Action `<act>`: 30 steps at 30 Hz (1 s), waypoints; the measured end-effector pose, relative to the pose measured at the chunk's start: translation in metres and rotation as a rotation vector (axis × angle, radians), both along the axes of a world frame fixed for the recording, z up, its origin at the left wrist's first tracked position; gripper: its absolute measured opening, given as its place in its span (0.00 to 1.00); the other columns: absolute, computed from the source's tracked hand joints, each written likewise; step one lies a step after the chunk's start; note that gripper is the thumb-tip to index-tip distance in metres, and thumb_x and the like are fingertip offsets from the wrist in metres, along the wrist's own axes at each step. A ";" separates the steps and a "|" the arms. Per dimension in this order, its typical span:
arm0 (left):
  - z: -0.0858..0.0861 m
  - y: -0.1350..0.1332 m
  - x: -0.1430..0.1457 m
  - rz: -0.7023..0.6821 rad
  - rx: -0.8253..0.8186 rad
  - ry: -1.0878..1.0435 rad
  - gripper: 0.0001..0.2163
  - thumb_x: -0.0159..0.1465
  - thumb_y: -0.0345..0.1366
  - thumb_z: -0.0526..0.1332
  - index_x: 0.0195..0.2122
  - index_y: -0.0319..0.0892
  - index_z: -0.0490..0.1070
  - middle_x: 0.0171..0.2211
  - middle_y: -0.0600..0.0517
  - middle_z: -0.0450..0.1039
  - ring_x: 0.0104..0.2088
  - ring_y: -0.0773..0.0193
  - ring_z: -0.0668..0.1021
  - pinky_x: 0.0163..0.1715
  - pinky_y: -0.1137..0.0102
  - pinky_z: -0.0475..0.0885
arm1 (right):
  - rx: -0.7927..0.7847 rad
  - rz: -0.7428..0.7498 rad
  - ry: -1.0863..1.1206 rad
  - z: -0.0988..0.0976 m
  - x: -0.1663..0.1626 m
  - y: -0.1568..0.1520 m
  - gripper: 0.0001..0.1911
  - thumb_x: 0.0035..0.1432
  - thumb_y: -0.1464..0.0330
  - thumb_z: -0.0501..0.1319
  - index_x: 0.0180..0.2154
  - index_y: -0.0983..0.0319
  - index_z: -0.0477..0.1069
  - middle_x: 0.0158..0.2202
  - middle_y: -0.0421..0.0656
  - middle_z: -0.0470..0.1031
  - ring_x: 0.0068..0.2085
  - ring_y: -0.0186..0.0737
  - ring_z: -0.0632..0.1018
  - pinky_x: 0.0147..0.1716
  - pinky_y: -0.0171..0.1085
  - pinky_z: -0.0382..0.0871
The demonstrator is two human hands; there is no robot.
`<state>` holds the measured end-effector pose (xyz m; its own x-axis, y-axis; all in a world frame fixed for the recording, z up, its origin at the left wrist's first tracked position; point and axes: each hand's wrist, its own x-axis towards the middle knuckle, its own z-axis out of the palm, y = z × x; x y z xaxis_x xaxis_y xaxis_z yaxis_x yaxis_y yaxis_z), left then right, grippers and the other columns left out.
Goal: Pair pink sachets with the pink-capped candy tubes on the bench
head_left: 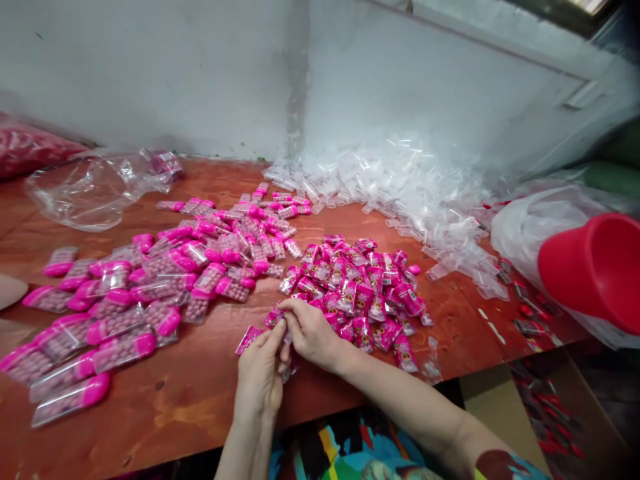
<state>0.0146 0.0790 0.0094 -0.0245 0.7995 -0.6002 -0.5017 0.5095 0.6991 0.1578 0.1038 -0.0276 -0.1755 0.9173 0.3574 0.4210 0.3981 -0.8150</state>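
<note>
My left hand [263, 370] and my right hand [311, 333] meet above the near part of the table, fingertips pinched together. Whatever they grip is mostly covered by the fingers; only a small clear, shiny bit shows below them. Just left of my fingers lies a pink printed packet [249, 339]. Beyond my right hand is a heap of small pink candy packets [350, 287]. To the left spreads a large pile of clear flat containers [165, 273] with pink caps, filled with small pink balls.
Many clear empty plastic cases [400, 180] are heaped against the wall. A red bucket [565, 267] stands at the right by a white plastic bag [520, 217]. At the back left lie a clear bag [85, 190] and a red-filled sack [30, 147]. An open cardboard box [495, 407] sits below the table edge.
</note>
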 end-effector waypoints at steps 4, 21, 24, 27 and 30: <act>0.016 0.020 -0.004 -0.022 0.030 -0.085 0.22 0.46 0.42 0.90 0.26 0.43 0.78 0.19 0.59 0.67 0.18 0.71 0.65 0.18 0.74 0.57 | 0.014 0.019 -0.005 0.005 0.004 0.023 0.15 0.83 0.67 0.61 0.63 0.53 0.82 0.51 0.50 0.91 0.48 0.55 0.91 0.54 0.53 0.90; 0.020 0.026 -0.021 0.226 -0.077 -0.071 0.20 0.50 0.32 0.89 0.27 0.44 0.76 0.22 0.59 0.68 0.19 0.73 0.65 0.16 0.77 0.57 | -0.430 -0.249 -0.668 0.056 0.023 0.177 0.27 0.78 0.74 0.66 0.74 0.67 0.75 0.72 0.65 0.84 0.72 0.66 0.84 0.75 0.63 0.76; 0.019 0.018 -0.025 0.217 -0.073 -0.080 0.21 0.55 0.34 0.88 0.26 0.45 0.73 0.22 0.59 0.65 0.19 0.72 0.64 0.15 0.77 0.55 | -0.438 -0.100 -0.316 0.056 0.039 0.154 0.29 0.76 0.72 0.70 0.75 0.62 0.73 0.61 0.50 0.90 0.56 0.50 0.90 0.60 0.47 0.86; 0.019 0.010 -0.027 0.210 -0.070 -0.100 0.24 0.58 0.37 0.88 0.27 0.47 0.70 0.22 0.59 0.64 0.19 0.73 0.62 0.15 0.76 0.53 | -0.548 0.141 0.228 0.051 0.052 0.111 0.32 0.72 0.64 0.78 0.71 0.58 0.73 0.43 0.37 0.88 0.35 0.39 0.86 0.37 0.38 0.83; 0.021 0.002 -0.024 0.241 -0.061 -0.127 0.25 0.59 0.37 0.89 0.28 0.46 0.69 0.22 0.61 0.63 0.19 0.74 0.60 0.16 0.76 0.53 | -0.634 0.232 0.481 0.044 0.050 0.052 0.35 0.70 0.53 0.82 0.69 0.54 0.73 0.35 0.31 0.82 0.26 0.34 0.78 0.27 0.35 0.74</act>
<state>-0.0093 0.0807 0.0307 -0.1311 0.7418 -0.6577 -0.6957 0.4038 0.5941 0.2081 0.1561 0.0168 -0.3454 0.9293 -0.1308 -0.0675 -0.1636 -0.9842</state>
